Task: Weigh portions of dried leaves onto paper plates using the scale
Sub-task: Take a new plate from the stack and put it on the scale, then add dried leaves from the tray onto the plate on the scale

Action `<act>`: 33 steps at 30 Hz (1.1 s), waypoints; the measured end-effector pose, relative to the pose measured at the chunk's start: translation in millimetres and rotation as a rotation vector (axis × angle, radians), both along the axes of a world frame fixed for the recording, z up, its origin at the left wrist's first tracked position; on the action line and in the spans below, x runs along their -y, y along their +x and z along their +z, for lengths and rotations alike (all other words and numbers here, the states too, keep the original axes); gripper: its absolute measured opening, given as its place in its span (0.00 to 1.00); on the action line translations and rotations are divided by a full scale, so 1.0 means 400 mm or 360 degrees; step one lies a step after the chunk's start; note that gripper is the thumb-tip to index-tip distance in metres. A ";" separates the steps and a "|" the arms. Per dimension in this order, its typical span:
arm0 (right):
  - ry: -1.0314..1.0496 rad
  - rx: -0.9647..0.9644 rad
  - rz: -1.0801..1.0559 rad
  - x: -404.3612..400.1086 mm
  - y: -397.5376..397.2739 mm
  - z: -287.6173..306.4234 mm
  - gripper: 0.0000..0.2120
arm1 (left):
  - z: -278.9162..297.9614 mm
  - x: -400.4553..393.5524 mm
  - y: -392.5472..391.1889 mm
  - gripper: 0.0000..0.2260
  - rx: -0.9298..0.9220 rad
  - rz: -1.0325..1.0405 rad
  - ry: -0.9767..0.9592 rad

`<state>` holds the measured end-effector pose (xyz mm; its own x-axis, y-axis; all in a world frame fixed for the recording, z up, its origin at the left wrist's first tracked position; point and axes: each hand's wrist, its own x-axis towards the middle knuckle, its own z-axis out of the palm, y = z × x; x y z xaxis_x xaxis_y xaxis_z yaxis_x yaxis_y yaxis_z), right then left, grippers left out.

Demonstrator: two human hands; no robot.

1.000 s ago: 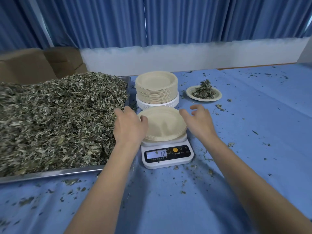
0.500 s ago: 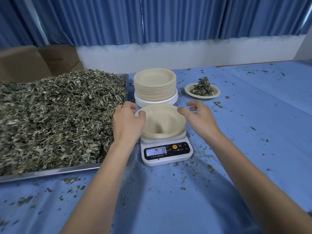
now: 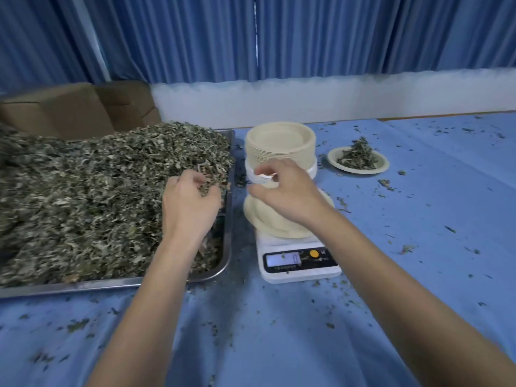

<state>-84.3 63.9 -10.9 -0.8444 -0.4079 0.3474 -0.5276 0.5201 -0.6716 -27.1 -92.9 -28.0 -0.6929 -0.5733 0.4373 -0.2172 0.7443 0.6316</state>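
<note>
1. Left hand (image 3: 192, 203) is in the dried leaves (image 3: 92, 196) at the right end of the metal tray (image 3: 227, 233), fingers curled round a clump.
2. Right hand (image 3: 287, 191) hovers over the empty paper plate (image 3: 259, 216) on the scale (image 3: 300, 261); fingers loosely bent, holding nothing.
3. Scale sits on the desk (image 3: 418, 247) just right of the tray; its display is too blurred to read.
4. Plate stack (image 3: 280, 143) stands directly behind the scale.
5. Filled plate (image 3: 358, 160), with a leaf pile on it, lies right of the stack, apart from it.
6. Leaf crumbs lie scattered over the blue desk cover.
</note>
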 end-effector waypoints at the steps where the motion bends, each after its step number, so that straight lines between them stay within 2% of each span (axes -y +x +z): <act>1: 0.0090 -0.0023 0.0119 0.052 0.007 0.004 0.19 | -0.003 0.033 0.014 0.14 0.0083 0.0055 -0.0045; 5: 0.0590 0.0043 0.0532 0.241 0.040 -0.006 0.35 | -0.024 0.151 0.074 0.17 0.0478 0.0311 -0.0204; 9: 0.1190 -0.0030 0.0431 0.344 0.062 -0.046 0.43 | -0.057 0.206 0.108 0.20 0.0646 0.0277 -0.0067; 11: 0.1240 -0.0033 0.0400 0.367 0.070 -0.066 0.42 | -0.073 0.211 0.113 0.21 0.0669 0.0231 0.0027; 14: 0.0937 -0.0073 0.0438 0.379 0.064 -0.087 0.32 | -0.085 0.211 0.111 0.20 0.0638 0.0154 0.0071; 16: 0.0646 -0.0095 0.0416 0.377 0.057 -0.091 0.26 | -0.077 0.211 0.104 0.18 0.0528 0.0083 0.0244; 19: 0.0148 0.0036 0.0384 0.373 0.052 -0.084 0.21 | -0.055 0.207 0.095 0.17 0.0360 0.0078 0.0427; 22: -0.0195 0.0106 0.0376 0.372 0.047 -0.062 0.18 | -0.028 0.199 0.098 0.18 0.0219 0.0235 0.0317; 24: -0.0292 0.0109 0.0388 0.375 0.047 -0.045 0.17 | -0.006 0.191 0.097 0.18 -0.0040 0.0154 0.0439; 26: -0.0363 0.0137 0.0394 0.382 0.050 -0.029 0.16 | 0.020 0.174 0.084 0.18 -0.0285 -0.0012 0.0813; 28: -0.0436 0.0183 0.0409 0.386 0.053 -0.011 0.16 | 0.044 0.155 0.063 0.18 -0.0378 -0.0138 0.1118; 33: -0.0470 0.0184 0.0336 0.359 0.043 0.033 0.21 | 0.083 0.107 0.010 0.20 -0.0410 -0.0153 0.1196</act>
